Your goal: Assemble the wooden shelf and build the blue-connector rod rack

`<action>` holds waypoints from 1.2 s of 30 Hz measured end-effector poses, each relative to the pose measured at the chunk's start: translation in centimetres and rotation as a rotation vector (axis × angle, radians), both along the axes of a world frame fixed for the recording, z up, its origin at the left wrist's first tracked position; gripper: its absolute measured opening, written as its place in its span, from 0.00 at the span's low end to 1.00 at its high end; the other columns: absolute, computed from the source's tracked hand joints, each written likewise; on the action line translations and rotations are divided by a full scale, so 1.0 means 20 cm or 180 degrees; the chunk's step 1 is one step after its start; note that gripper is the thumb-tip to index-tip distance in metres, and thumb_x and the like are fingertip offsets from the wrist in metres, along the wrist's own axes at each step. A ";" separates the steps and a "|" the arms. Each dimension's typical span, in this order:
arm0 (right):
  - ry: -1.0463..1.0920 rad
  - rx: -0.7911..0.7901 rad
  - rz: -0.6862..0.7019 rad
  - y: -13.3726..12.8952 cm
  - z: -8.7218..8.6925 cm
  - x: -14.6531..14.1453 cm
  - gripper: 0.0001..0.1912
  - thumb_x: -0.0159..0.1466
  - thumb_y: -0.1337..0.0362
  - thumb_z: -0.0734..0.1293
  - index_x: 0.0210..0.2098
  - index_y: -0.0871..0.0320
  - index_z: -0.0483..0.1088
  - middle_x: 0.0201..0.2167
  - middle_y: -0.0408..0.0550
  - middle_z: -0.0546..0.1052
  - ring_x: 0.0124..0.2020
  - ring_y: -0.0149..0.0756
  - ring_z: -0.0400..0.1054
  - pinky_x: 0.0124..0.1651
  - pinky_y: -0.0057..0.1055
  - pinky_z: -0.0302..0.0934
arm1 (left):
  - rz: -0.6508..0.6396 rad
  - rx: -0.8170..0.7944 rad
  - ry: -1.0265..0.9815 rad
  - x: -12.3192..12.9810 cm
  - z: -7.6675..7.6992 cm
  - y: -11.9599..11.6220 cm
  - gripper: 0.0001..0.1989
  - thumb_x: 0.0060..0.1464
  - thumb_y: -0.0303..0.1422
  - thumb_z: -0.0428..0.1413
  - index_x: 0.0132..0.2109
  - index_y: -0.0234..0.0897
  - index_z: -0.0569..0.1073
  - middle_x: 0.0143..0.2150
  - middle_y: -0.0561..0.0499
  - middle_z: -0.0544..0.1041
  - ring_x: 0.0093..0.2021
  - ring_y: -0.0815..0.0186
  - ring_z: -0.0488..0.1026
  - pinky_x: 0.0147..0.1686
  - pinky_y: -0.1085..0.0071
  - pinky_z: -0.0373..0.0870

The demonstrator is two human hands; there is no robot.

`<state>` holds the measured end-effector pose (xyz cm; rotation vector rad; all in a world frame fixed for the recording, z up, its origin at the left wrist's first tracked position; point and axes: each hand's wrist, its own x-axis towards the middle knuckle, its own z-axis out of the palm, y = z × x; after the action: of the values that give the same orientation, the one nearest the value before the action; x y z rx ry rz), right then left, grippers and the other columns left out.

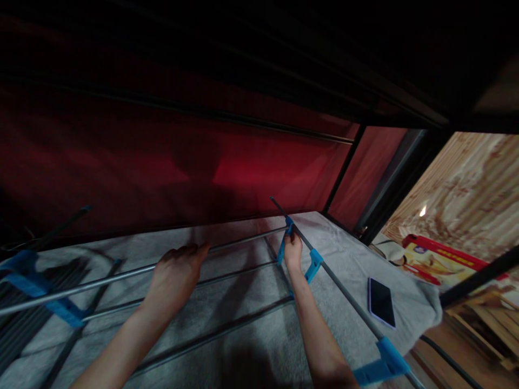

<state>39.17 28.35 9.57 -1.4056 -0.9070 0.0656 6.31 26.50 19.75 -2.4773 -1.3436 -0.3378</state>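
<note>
My left hand [176,273] is wrapped round a long grey metal tube [121,276] that runs across the frame from left to right. At the tube's right end, my right hand [292,251] is closed on a blue plastic connector [288,222]; its fingertips are partly hidden. The connector sits on a slanting tube [344,292], which also carries another blue connector [314,265] and a larger blue bracket [383,364] near the bottom edge. On the left, a blue bracket [30,278] joins the cross tubes. Lower cross tubes [227,329] lie just above the grey cloth.
Grey cloth [340,324] covers the surface beneath the frame. A phone [381,303] lies on it at right. More dark tubes [36,313] lie at far left. A red fabric wall [251,167] closes the back, with a black post [401,183] and a red-and-yellow box [446,256] at right.
</note>
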 end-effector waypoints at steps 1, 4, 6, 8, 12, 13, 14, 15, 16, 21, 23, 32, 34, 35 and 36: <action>-0.0009 -0.0010 0.0002 0.00 0.00 0.00 0.24 0.63 0.58 0.59 0.53 0.63 0.73 0.54 0.60 0.76 0.57 0.44 0.69 0.65 0.42 0.56 | -0.0043 -0.0061 -0.0018 0.00 0.00 0.01 0.26 0.59 0.21 0.43 0.60 0.38 0.72 0.43 0.41 0.80 0.39 0.54 0.77 0.40 0.58 0.70; -0.0006 -0.0043 0.0013 -0.01 0.01 0.01 0.24 0.63 0.57 0.59 0.52 0.62 0.73 0.53 0.59 0.77 0.56 0.44 0.70 0.64 0.42 0.58 | -0.0116 -0.0216 -0.0079 0.01 0.01 0.03 0.26 0.59 0.21 0.43 0.61 0.38 0.72 0.44 0.41 0.80 0.41 0.54 0.78 0.41 0.59 0.70; -0.0002 -0.0067 0.0021 -0.01 0.02 0.01 0.23 0.64 0.57 0.59 0.52 0.62 0.73 0.51 0.58 0.78 0.56 0.44 0.70 0.63 0.41 0.59 | -0.0099 -0.0253 -0.0155 0.01 0.01 0.04 0.22 0.63 0.27 0.43 0.58 0.38 0.73 0.43 0.40 0.81 0.41 0.53 0.78 0.40 0.60 0.69; 0.0007 -0.0096 0.0034 -0.01 0.03 0.01 0.22 0.64 0.57 0.59 0.51 0.61 0.74 0.49 0.57 0.80 0.56 0.45 0.71 0.62 0.40 0.61 | -0.0056 -0.0214 -0.0222 0.03 0.01 0.05 0.19 0.66 0.35 0.44 0.55 0.38 0.75 0.42 0.40 0.81 0.39 0.52 0.78 0.39 0.60 0.69; 0.0041 -0.0156 0.0078 -0.01 0.04 0.02 0.21 0.63 0.58 0.60 0.49 0.60 0.75 0.47 0.57 0.80 0.54 0.46 0.72 0.60 0.40 0.63 | 0.0018 -0.0033 -0.0248 0.06 0.01 0.07 0.22 0.67 0.44 0.44 0.52 0.38 0.77 0.40 0.40 0.81 0.38 0.50 0.78 0.38 0.59 0.68; 0.0048 -0.0162 0.0090 -0.01 0.04 0.02 0.20 0.63 0.58 0.60 0.49 0.60 0.75 0.47 0.57 0.80 0.54 0.46 0.72 0.60 0.40 0.63 | 0.0019 -0.0006 -0.0257 0.06 0.01 0.08 0.23 0.67 0.44 0.43 0.51 0.38 0.77 0.41 0.39 0.81 0.38 0.50 0.78 0.38 0.59 0.68; 0.0057 -0.0158 0.0105 -0.01 0.04 0.02 0.20 0.63 0.58 0.61 0.49 0.60 0.75 0.47 0.57 0.80 0.55 0.46 0.72 0.60 0.40 0.63 | 0.0029 0.0007 -0.0270 0.07 0.01 0.08 0.22 0.67 0.44 0.44 0.51 0.38 0.78 0.41 0.39 0.81 0.39 0.50 0.78 0.39 0.59 0.67; 0.0072 -0.0144 0.0124 0.00 0.04 0.02 0.21 0.62 0.58 0.61 0.49 0.60 0.75 0.47 0.57 0.80 0.55 0.46 0.72 0.61 0.40 0.63 | 0.0040 0.0011 -0.0278 0.07 0.01 0.09 0.22 0.67 0.44 0.44 0.52 0.38 0.77 0.42 0.38 0.81 0.39 0.50 0.78 0.39 0.59 0.67; 0.0095 -0.0121 0.0145 0.00 0.03 0.03 0.21 0.62 0.57 0.62 0.49 0.59 0.75 0.48 0.56 0.80 0.56 0.46 0.72 0.61 0.41 0.62 | 0.0054 0.0015 -0.0273 0.07 0.01 0.10 0.22 0.67 0.44 0.44 0.53 0.38 0.77 0.42 0.38 0.81 0.40 0.50 0.78 0.39 0.59 0.67; 0.0180 -0.0045 0.0130 0.01 0.01 0.03 0.23 0.61 0.55 0.61 0.50 0.60 0.75 0.52 0.58 0.78 0.57 0.46 0.71 0.64 0.43 0.58 | 0.0098 0.0045 -0.0071 0.08 0.01 0.12 0.23 0.68 0.44 0.41 0.52 0.38 0.76 0.41 0.40 0.81 0.40 0.52 0.77 0.38 0.60 0.65; 0.0179 -0.0076 0.0065 0.01 0.00 0.03 0.23 0.61 0.55 0.61 0.49 0.61 0.75 0.52 0.59 0.78 0.57 0.46 0.71 0.64 0.43 0.58 | 0.0109 0.0032 -0.0033 0.09 0.01 0.12 0.23 0.68 0.44 0.41 0.52 0.39 0.76 0.42 0.41 0.81 0.40 0.53 0.77 0.39 0.61 0.65; 0.0105 -0.0192 0.0084 -0.03 0.05 0.00 0.25 0.61 0.57 0.58 0.53 0.62 0.71 0.52 0.61 0.77 0.56 0.47 0.70 0.62 0.43 0.59 | 0.0026 0.0189 -0.0149 0.10 -0.01 0.11 0.21 0.68 0.44 0.43 0.51 0.39 0.76 0.39 0.43 0.80 0.39 0.54 0.76 0.39 0.60 0.65; -0.0006 -0.0174 0.0028 -0.08 0.04 -0.03 0.28 0.60 0.57 0.59 0.57 0.62 0.67 0.55 0.61 0.73 0.58 0.48 0.67 0.63 0.46 0.57 | 0.0006 0.0182 -0.0252 0.11 0.00 0.09 0.21 0.68 0.44 0.44 0.48 0.38 0.77 0.38 0.43 0.80 0.40 0.55 0.76 0.41 0.60 0.66; -0.0100 -0.0157 -0.0091 -0.11 0.02 -0.05 0.30 0.60 0.57 0.60 0.59 0.62 0.64 0.57 0.62 0.71 0.60 0.49 0.64 0.64 0.48 0.55 | -0.0015 0.0165 -0.0300 0.11 0.00 0.08 0.19 0.67 0.43 0.45 0.47 0.38 0.77 0.38 0.42 0.80 0.41 0.55 0.76 0.42 0.60 0.66; -0.0216 -0.0144 -0.0193 -0.14 0.01 -0.07 0.32 0.60 0.57 0.61 0.61 0.62 0.62 0.59 0.63 0.68 0.60 0.50 0.63 0.64 0.49 0.55 | -0.0006 0.0166 -0.0341 0.11 0.01 0.07 0.18 0.66 0.42 0.47 0.45 0.37 0.77 0.39 0.42 0.79 0.42 0.55 0.76 0.43 0.60 0.66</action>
<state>37.81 25.56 9.74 -1.4840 -0.9232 -0.0074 8.55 27.90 19.97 -2.4487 -1.3557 -0.5060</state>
